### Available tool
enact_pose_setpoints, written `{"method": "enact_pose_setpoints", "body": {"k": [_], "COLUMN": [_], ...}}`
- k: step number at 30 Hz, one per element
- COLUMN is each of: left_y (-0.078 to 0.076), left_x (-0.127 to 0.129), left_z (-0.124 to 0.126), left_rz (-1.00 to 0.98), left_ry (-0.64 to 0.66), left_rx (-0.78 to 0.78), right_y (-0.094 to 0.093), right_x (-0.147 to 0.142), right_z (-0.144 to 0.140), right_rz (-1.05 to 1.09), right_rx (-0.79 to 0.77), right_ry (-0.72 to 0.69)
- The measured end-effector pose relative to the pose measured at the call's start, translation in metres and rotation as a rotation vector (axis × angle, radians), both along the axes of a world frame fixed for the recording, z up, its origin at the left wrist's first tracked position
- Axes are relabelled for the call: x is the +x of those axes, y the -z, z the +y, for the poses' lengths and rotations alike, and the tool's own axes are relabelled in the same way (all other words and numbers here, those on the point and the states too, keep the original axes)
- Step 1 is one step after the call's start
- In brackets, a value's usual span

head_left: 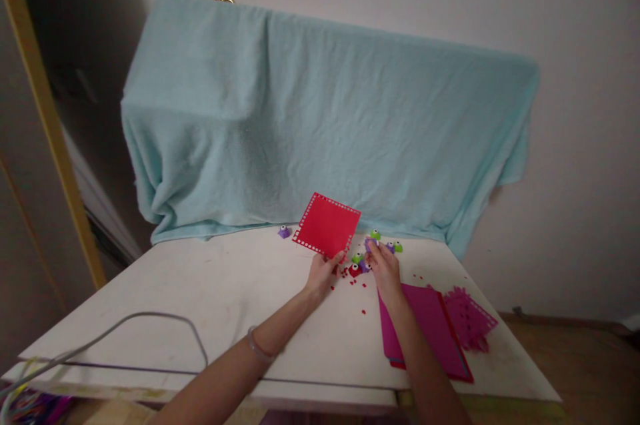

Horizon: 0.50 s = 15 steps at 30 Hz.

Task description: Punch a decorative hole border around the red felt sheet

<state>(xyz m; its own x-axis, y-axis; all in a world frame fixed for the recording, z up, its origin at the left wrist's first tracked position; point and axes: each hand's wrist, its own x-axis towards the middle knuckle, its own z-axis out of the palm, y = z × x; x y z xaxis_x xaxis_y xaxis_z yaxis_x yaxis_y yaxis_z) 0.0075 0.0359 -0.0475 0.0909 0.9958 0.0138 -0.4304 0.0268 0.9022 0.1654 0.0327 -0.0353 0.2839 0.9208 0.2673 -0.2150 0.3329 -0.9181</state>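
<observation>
Fingers, left hand (323, 275): pinched on the near corner of one red paper square (327, 225), holding it tilted up off the tabletop (200, 298).
Fingers, right hand (384, 263): curled down onto a small purple punch (371, 244); whether they grip it or only rest on it I cannot tell.
Red square: one sheet, with a row of small punched holes along each visible edge; it stands in front of the blue towel (320, 125).
Punches, counted: a lone purple one (284, 232) left of the red square; about six more, green, purple and red, bunched around the right hand, too small to count surely.
Confetti (363, 291): a scatter of small red dots on the tabletop just near of both hands, a few more to the right.
Paper stack (430, 328): magenta sheets over a red one, under the right forearm, near the front right edge.
Punched magenta sheets (470, 321): a ragged pile just right of the stack, close to the right edge.
Cable (150, 321): one grey loop on the left front of the tabletop.
Open room: the left half of the tabletop, between the cable and the left hand.
Edges: the towel hangs along the far edge.
</observation>
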Motion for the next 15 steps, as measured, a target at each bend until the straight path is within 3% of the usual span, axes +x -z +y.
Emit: {"method": "enact_pose_setpoints", "body": {"k": [5,12,15], "left_y": [0.002,0.009,0.011], "left_x": [0.002,0.002,0.000], "left_z": [-0.001,0.001,0.002], "left_rz": [-0.028,0.027,0.131], "left_ry": [0.001,-0.038,-0.038], "left_rx": [0.026,0.017,0.049], "right_y": [0.000,0.005,0.006], "right_x": [0.005,-0.004,-0.010], "right_z": [0.001,-0.004,-0.006], "right_rz": [-0.026,-0.471,-0.550], "right_rx": [0.027,0.099,0.139], "right_ry": [0.091,0.230,0.240]}}
